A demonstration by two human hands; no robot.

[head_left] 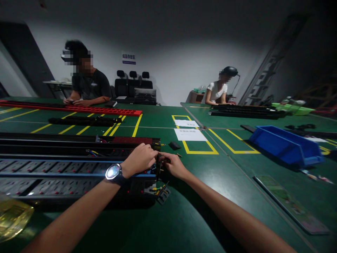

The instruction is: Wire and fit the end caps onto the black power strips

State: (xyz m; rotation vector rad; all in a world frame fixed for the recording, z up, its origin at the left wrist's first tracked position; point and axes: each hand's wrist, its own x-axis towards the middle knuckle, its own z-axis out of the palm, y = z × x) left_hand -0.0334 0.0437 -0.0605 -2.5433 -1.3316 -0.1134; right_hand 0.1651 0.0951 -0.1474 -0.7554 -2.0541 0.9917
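Your left hand (140, 158), a watch (113, 172) on its wrist, rests curled on the right end of the strip (79, 172), fingertips pressed together at that end. Just right of it, your right hand (173, 165) meets it there, fingers pinching what looks like a small dark end piece (159, 163), though it is too dim to be sure. Below both grips lies an end cap (163, 194) with coloured wires. Well right of your hands sits a blue bin (286, 146).
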